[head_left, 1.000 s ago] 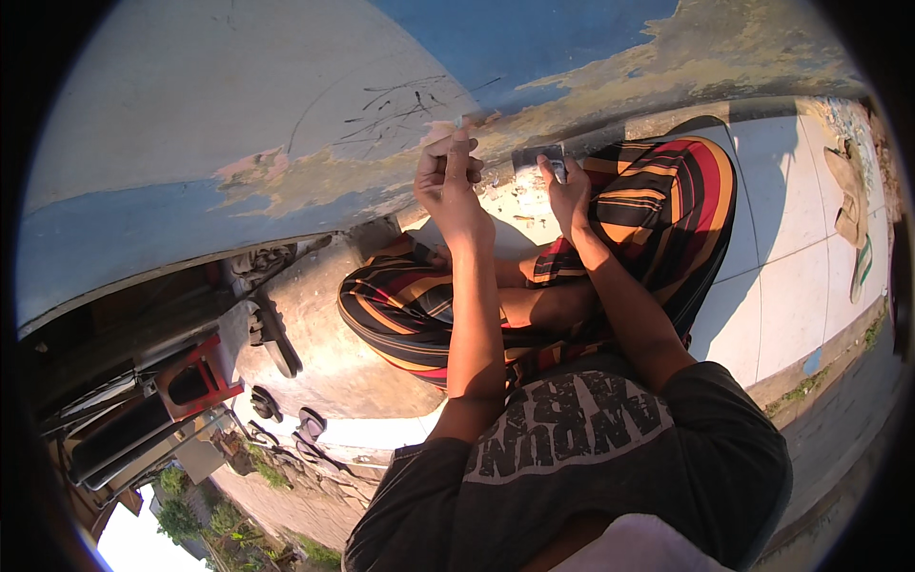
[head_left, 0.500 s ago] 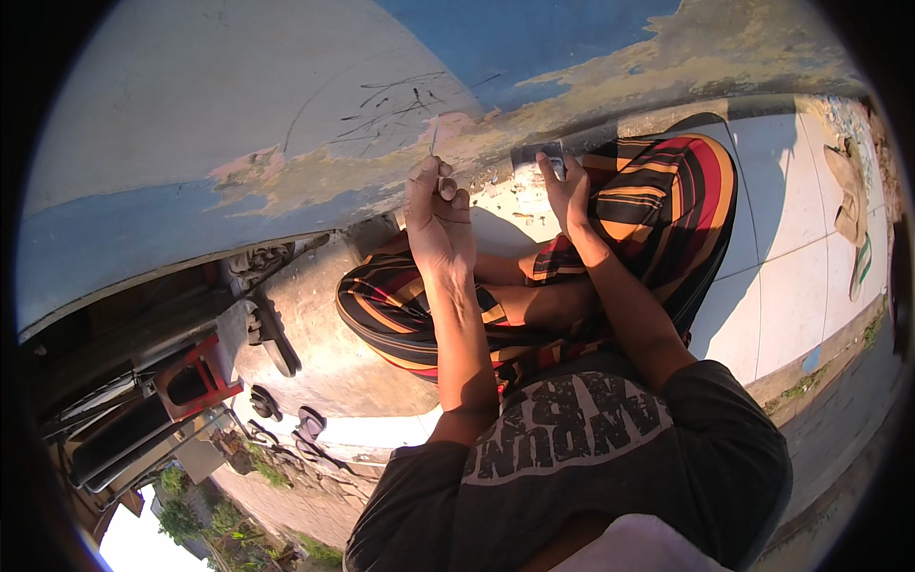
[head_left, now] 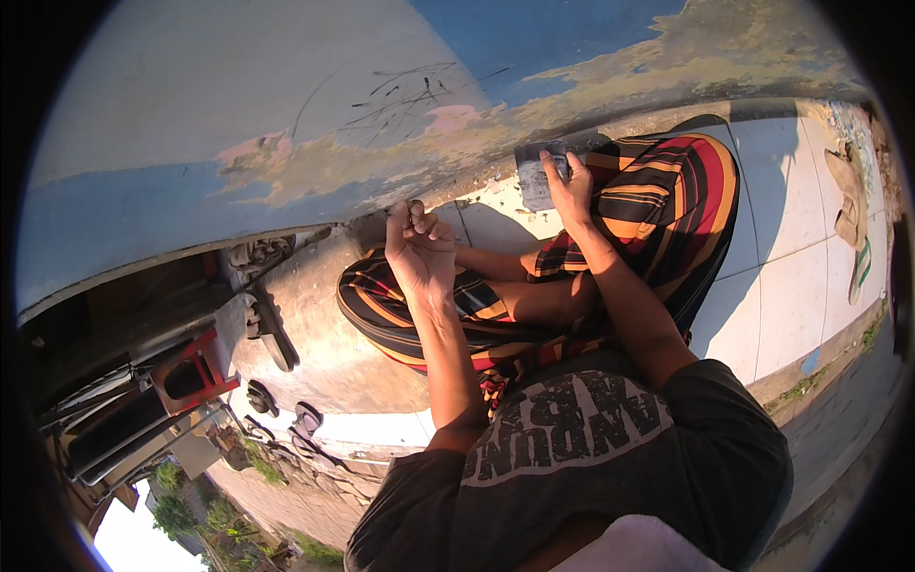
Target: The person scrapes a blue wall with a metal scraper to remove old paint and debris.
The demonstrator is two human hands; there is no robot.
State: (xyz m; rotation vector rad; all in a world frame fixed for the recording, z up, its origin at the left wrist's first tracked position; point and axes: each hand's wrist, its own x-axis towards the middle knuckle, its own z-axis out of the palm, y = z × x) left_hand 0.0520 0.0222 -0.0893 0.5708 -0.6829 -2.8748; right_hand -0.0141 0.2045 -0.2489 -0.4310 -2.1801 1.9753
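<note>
My left hand (head_left: 422, 250) is raised in front of the painted wall (head_left: 315, 181), its fingers curled and the thumb and forefinger pinched. The thin pale stick-like tool that showed in this pinch half a second ago cannot be made out against the wall now. My right hand (head_left: 572, 195) grips a flat, dark rectangular slab (head_left: 536, 183) by its edge, thumb on top. The slab's face is grey and smudged, and its exact kind is unclear. It is held above the pale floor, near the foot of the wall.
My crossed legs in striped cloth (head_left: 658, 186) lie beneath both arms. Dark scribbles (head_left: 410, 91) mark the wall ahead. Sandals (head_left: 305, 419) and a red-framed stool (head_left: 191, 374) are at the left. More footwear (head_left: 848, 195) lies on white tiles (head_left: 782, 248) at the right.
My left hand has come down and slightly left, away from the scribbles, and its thin tool has dropped from sight. The slab in my right hand has tilted, showing more of its grey face.
</note>
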